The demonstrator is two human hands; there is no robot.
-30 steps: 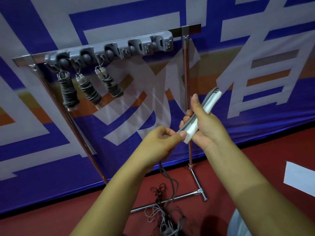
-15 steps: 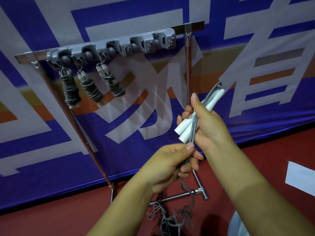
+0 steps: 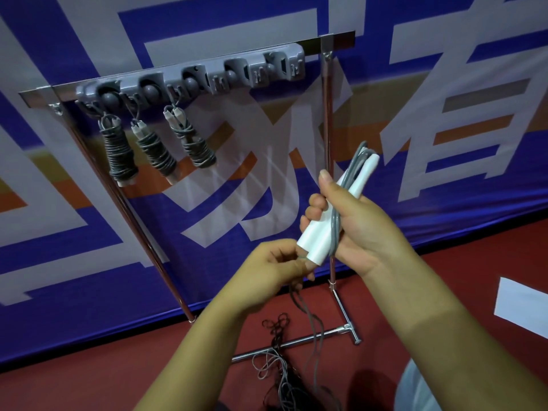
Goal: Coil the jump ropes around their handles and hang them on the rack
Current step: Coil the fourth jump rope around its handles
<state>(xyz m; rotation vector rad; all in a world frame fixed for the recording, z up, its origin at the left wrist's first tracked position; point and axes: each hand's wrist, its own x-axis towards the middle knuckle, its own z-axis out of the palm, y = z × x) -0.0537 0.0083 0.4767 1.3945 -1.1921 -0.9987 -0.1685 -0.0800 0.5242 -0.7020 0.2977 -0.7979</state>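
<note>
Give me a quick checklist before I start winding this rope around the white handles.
1. Both white handles side by side in the right hand: ok.
2. Left hand pinching the grey rope just below the handles: ok.
3. Loose rope free of the tangle on the floor: cannot tell.
4. Free slot at the right end of the rack: ok.
5. Three coiled ropes hanging clear of your hands: ok.

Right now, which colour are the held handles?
White handles, seen best in the head view.
</note>
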